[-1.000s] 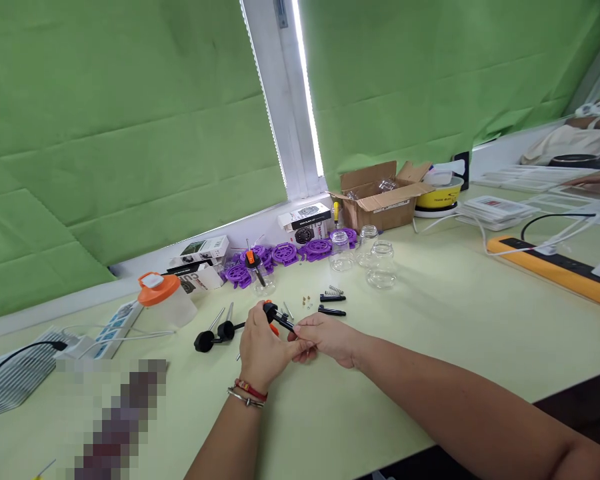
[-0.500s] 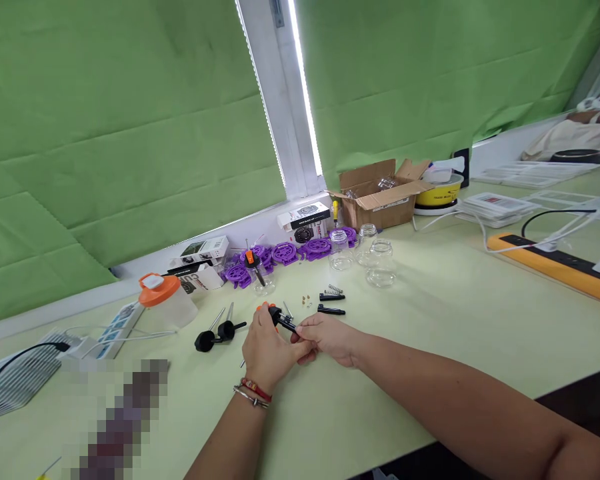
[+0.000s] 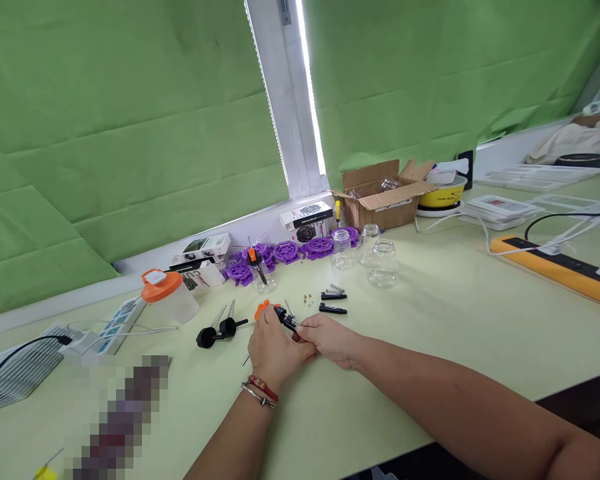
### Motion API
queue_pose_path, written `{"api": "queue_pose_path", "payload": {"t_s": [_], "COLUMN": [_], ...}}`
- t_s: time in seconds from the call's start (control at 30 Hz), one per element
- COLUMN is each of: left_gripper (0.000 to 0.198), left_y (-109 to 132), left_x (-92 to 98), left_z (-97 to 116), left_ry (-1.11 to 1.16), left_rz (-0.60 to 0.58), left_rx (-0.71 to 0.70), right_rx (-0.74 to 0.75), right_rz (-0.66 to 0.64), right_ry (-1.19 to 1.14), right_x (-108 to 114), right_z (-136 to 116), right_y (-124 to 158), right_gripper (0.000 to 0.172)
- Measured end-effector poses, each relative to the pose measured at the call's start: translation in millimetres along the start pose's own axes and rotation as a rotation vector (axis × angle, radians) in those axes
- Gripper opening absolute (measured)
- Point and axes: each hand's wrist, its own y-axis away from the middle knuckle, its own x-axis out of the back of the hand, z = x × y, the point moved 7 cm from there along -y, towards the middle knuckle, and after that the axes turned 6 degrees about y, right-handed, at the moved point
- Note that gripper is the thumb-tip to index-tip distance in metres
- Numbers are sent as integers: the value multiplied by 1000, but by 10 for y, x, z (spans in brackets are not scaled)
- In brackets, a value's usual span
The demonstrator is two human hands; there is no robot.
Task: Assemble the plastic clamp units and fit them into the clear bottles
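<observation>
Both hands meet over the table around one black plastic part (image 3: 287, 319) with a rounded end and a narrower stem. My left hand (image 3: 276, 348) is closed on the rounded end, its fingers partly hiding it. The stem is pinched between the thumb and fingers of my right hand (image 3: 327, 339). Just beyond my left hand lie orange plastic pieces (image 3: 262, 309) and a thin metal rod (image 3: 289, 307). To the left rest two black cup-shaped parts with rods, one a black cup (image 3: 206, 338). Past my right hand are black tubes (image 3: 333, 309), springs (image 3: 336, 289) and tiny brass-coloured bits (image 3: 307, 297).
Several purple plastic discs (image 3: 286, 251) line the back, beside clear glass jars (image 3: 383, 267), an open cardboard box (image 3: 387, 212) and printed boxes (image 3: 307, 217). An orange-lidded container (image 3: 166, 293) stands left. An orange-and-black power strip (image 3: 555, 270) lies right.
The camera view has shifted slightly. More of the orange pieces shows beyond my left hand, and the black part sits at a slightly different angle. Both hands keep their hold.
</observation>
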Motion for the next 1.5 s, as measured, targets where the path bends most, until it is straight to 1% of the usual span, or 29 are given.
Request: {"api": "queue_pose_path", "payload": {"t_s": [0.13,0.2,0.23,0.27,0.37,0.43,0.5,0.53,0.6,0.63,0.7,0.93,1.17,1.3,1.4,1.5], "left_gripper": [76,80,81,81,79,80,82,83,83,82,81,74,71,72,74,76], "left_y": [1,-3,-7,-11,-27,-39,-46,-48,-48,-48,-47,-58,-61,-64,-66,-66], "left_x": [18,22,24,25,4,-38,-80,-96,-114,-118,-122,-125,-134,-136,-142,-146], "left_z": [11,22,30,38,51,30,-4,-19,-38,-45,-54,-63,-74,-76,-82,-79], "left_ry": [-24,-26,-25,-24,-24,-32,-45,-51,-60,-64,-71,-76,-83,-95,-105,-107], "left_rz": [-4,-7,-1,8,31,17,-5,-14,-24,-27,-38,-62,-59,-62,-71,-80], "left_rx": [-7,-24,-36,-49,-82,-75,-57,-51,-47,-45,-37,-8,-17,-9,6,9], "right_rx": [5,10,35,79,275,395,485,509,510,506,513,550,531,520,507,497], "right_rz": [-14,-29,-21,7,165,211,227,249,287,282,247,197,178,169,137,156], "right_ry": [26,101,168,252,568,760,886,932,1010,1043,1084,1141,1149,1177,1185,1206], "right_x": [5,29,57,99,234,240,211,206,207,197,165,104,123,137,131,148], "right_z": [-18,-41,-70,-113,-286,-367,-412,-427,-436,-433,-425,-421,-397,-385,-370,-371], "right_y": [4,-1,-5,-8,13,40,63,73,76,73,67,77,52,35,29,27], "right_gripper": [25,24,23,22,14,19,27,30,30,29,27,26,26,24,21,20]}}
